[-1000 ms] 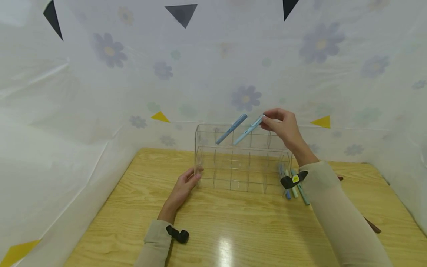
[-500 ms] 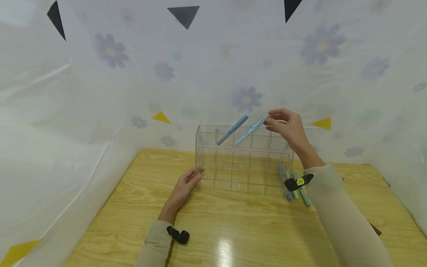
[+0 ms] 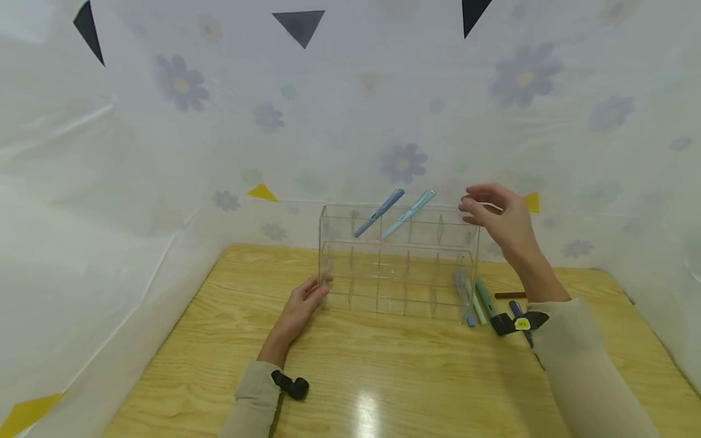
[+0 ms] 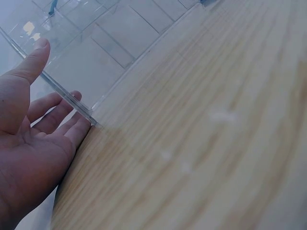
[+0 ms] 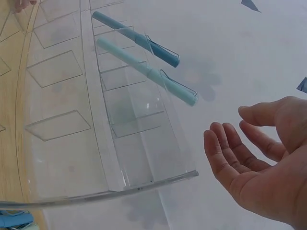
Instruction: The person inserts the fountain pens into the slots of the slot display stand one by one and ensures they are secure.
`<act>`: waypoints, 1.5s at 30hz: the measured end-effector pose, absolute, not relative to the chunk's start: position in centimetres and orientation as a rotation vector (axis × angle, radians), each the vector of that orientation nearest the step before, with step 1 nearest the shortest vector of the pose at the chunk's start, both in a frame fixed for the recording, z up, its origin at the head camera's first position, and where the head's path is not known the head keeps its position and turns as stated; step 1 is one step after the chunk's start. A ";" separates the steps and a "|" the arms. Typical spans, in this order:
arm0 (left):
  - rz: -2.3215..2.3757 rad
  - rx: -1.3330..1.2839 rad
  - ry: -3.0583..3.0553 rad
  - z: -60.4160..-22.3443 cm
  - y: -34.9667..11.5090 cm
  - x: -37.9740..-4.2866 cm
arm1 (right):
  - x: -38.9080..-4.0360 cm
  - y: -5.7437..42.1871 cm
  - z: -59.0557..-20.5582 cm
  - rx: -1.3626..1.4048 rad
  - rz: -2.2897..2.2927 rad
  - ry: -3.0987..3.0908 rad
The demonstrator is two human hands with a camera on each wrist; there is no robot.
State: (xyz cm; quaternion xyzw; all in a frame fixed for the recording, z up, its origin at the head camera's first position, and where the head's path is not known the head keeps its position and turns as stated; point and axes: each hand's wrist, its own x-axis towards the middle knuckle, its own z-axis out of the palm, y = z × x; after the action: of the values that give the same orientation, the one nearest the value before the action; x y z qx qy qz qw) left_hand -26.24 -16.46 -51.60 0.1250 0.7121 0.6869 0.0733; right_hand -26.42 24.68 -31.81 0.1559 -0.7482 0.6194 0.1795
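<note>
A clear acrylic pen rack [image 3: 393, 277] with several compartments stands on the table. My left hand [image 3: 298, 311] holds its lower left side; in the left wrist view the side panel runs between thumb [image 4: 34, 60] and fingers. Two capped pens lean in the upper tier: a darker blue pen [image 3: 379, 213] and, to its right, a light blue pen [image 3: 408, 215]. Both show clips in the right wrist view. My right hand [image 3: 502, 219] is raised by the rack's upper right corner, holding nothing, its fingers loosely bent and apart from the pens.
Several pens lie by the rack's lower right, among them a green pen [image 3: 484, 295] and a pale green pen [image 3: 477, 307]. A dark blue pen [image 3: 516, 309] and a brown stick-like item [image 3: 509, 295] lie farther right. A white flowered sheet [image 3: 350, 109] hangs behind the table [image 3: 339, 365].
My right hand has let go of the light blue pen and moved away to the right. The pen stays leaning in the rack. My left hand keeps its place.
</note>
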 end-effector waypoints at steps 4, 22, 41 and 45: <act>2.058 0.379 2.148 -51.5 -16.6 -26.2 | -25.2 25.3 -32.1 0.402 1.695 -2.147; 2.074 0.355 2.141 -51.5 -17.5 -26.1 | -20.3 27.5 -34.5 0.406 1.808 -2.006; 2.063 0.380 2.150 -51.4 -17.3 -26.2 | -16.5 31.3 -39.5 0.191 1.970 -1.890; 2.068 0.370 2.150 -51.5 -17.3 -26.3 | -16.4 32.0 -40.4 0.179 2.027 -1.848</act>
State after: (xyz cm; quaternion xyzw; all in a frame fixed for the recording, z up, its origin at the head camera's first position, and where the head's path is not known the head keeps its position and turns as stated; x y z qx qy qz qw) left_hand -26.31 -17.29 -51.53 0.1227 0.7136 0.6864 0.0675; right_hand -16.43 31.97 -40.40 0.0638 -0.6594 0.7232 0.1953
